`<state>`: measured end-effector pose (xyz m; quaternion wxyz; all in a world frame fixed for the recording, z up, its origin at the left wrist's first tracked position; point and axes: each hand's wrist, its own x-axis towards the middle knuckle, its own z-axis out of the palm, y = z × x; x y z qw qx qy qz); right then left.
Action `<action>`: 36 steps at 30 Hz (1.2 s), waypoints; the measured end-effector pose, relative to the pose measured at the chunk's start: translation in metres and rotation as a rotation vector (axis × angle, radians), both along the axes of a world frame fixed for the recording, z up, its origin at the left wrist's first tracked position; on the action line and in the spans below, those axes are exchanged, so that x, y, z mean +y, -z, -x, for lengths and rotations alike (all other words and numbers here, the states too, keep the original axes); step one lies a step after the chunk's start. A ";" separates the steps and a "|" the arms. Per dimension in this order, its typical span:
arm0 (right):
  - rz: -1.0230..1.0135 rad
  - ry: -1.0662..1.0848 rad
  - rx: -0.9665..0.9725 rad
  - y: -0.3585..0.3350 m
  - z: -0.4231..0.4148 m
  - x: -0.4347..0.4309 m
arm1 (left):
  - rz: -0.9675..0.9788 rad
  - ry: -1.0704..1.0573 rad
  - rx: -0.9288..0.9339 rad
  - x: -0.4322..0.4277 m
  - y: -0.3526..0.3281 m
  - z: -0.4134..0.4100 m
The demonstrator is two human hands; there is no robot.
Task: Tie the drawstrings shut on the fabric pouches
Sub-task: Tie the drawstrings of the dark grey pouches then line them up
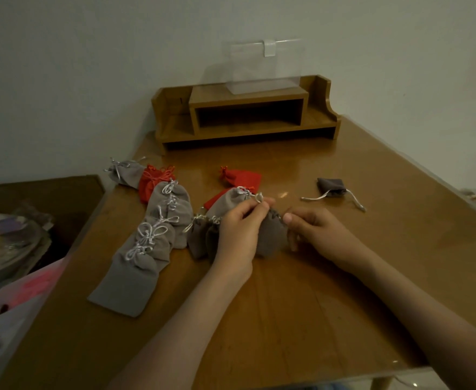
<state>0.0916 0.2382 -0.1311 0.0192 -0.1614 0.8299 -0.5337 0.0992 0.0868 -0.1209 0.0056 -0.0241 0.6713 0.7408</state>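
Pouch [270, 237] of grey fabric on the table [315, 299], between the hands, left hand [239, 229] pinching a white drawstring loop [258, 197], right hand [318, 229] curled at its right side, hold unclear, tied grey pouches [158, 220] lined up left.

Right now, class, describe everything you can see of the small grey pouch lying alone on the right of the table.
The small grey pouch looks like soft, dark fabric. It lies flat on the wooden table, off on its own. Two pale drawstrings trail loose from its near edge, one leftward, one rightward, not tied. Only the table touches it.
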 end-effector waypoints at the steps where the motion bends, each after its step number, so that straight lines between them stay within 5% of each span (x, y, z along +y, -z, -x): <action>1: -0.013 -0.004 -0.001 0.000 0.000 0.000 | -0.025 0.000 -0.013 0.000 -0.001 0.000; 6: 0.074 0.087 -0.017 -0.002 0.001 0.001 | -0.140 0.120 -0.049 -0.001 -0.003 0.000; 13: 0.200 0.202 -0.173 -0.004 0.005 0.005 | 0.162 0.260 -0.084 -0.002 -0.004 -0.001; 18: 0.373 0.058 -0.290 -0.007 0.002 0.008 | 0.311 0.272 -0.005 0.002 0.000 0.001; 36: 0.211 -0.009 -0.020 0.005 -0.003 0.002 | 0.587 0.380 0.075 -0.003 0.012 0.015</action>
